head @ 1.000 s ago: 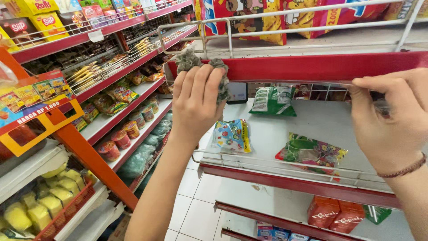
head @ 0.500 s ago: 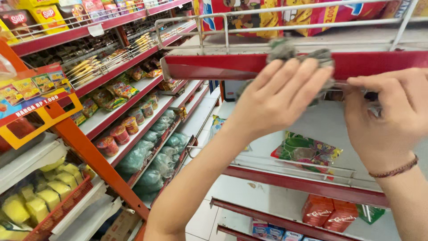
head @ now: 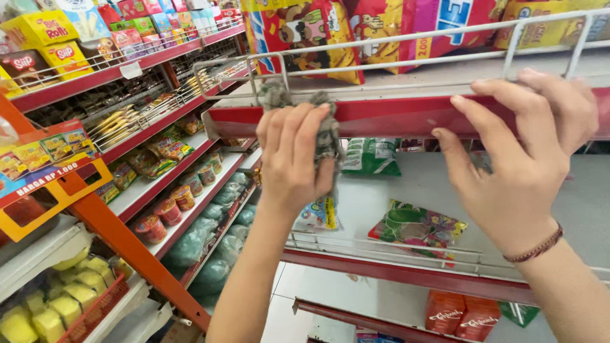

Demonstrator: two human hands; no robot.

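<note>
- Head view, largest first: long red metal shelf edge [head: 394, 117], running level from left to right, directly behind both hands and touched by both; long axis crosswise to the forearms.
- White wire shelf rail [head: 381, 54] just above that red strip, parallel to it, above the fingertips of both hands.
- Right hand [head: 515, 171] raised at the right part of the red edge, fingers [head: 473, 124] curled together over the strip; whether anything is pinched under them cannot be told. Brown braided wristband [head: 537, 244] just below, on the wrist.
- Left hand [head: 295, 162] raised at the left part of the same edge, well apart from the right hand, clamped on a crumpled grey cleaning rag [head: 327, 136].
- Rag bunched above and to the right of the left palm, pressed against the red strip, one tail hanging down beside the fingers; left hand the nearer, right hand well off to the side.
- Green snack packets [head: 416, 225] lying flat on the white shelf below and beyond both hands, untouched.
</note>
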